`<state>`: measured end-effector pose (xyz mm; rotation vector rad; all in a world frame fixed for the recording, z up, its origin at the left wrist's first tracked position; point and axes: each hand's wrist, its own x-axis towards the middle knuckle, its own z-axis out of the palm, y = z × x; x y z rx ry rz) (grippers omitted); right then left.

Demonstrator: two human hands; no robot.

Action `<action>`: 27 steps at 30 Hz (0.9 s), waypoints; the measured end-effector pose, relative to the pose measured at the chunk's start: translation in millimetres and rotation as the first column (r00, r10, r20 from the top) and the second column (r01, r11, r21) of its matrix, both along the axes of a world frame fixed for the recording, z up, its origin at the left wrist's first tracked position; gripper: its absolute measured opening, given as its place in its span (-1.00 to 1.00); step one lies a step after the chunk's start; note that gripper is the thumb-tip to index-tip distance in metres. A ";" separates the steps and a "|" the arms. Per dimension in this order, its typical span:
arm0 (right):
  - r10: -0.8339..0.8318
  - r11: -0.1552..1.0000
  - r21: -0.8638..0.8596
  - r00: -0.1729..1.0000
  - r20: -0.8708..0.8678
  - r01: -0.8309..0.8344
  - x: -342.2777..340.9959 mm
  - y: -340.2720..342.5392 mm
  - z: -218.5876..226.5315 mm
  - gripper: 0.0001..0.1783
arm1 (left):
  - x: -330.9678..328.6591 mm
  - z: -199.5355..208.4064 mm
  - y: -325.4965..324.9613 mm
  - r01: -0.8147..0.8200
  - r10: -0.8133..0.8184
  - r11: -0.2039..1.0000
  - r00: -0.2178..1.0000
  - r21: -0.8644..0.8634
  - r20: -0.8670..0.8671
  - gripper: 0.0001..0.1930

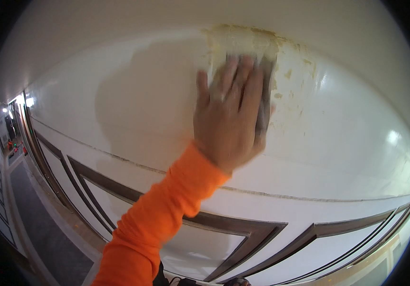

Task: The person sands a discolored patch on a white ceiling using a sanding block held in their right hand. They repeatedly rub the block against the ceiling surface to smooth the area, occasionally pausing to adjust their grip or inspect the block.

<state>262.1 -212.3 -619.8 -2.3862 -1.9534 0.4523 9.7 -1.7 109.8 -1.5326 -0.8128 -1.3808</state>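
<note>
My left hand (229, 112) is pressed flat to a white wall (157, 105), its back toward me and its fingers pointing up. Under the fingers lies a dark grey sheet of sandpaper (264, 100), its edge showing along the index finger and above the fingertips. The thumb is mostly hidden behind it, and motion smears the fingers. Around the fingertips the wall carries a rough patch of tan-yellow residue (252, 38), with smaller flecks trailing down to the right. An orange sleeve (157, 221) covers my left forearm. My right hand does not show.
Below the hand a thin rough seam (290, 195) crosses the wall. Under it run dark brown panel mouldings (243, 225). To the left stretches a corridor with a grey floor strip (48, 229); small red and orange shapes (17, 145) stand far down it. A dark object (237, 282) shows at the bottom edge.
</note>
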 end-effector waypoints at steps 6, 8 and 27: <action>-0.168 0.984 -0.071 0.979 -0.117 0.161 2.9 7.7 19.9 -0.12 | -8.1 26.9 8.1 0.030 -0.030 0.999 0.999 0.012 -0.042 -0.42; -0.136 0.990 -0.048 0.987 -0.089 0.132 0.7 6.5 12.7 -0.13 | -11.0 33.1 5.4 0.005 -0.003 0.999 0.999 0.046 -0.036 -0.43; -0.254 0.967 -0.096 0.910 -0.328 0.236 -11.4 5.2 82.8 -0.12 | -24.1 17.3 10.2 0.025 -0.028 1.000 0.989 -0.016 -0.148 -0.37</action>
